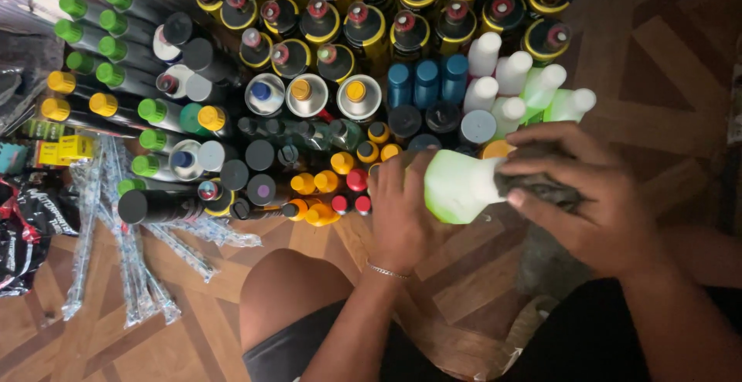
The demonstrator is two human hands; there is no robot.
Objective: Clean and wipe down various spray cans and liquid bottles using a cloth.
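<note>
My left hand grips the body of a pale green plastic bottle lying sideways in front of me. My right hand is closed on a dark grey cloth pressed over the bottle's white neck end. Both hands are low over the wooden floor, just in front of a dense group of standing bottles and cans. My knee shows below the hands.
Many spray cans and bottles stand on the floor: black cans with yellow rims, green-capped bottles, white-topped bottles, small orange-capped ones. Clear wrapped sticks lie at left on the parquet.
</note>
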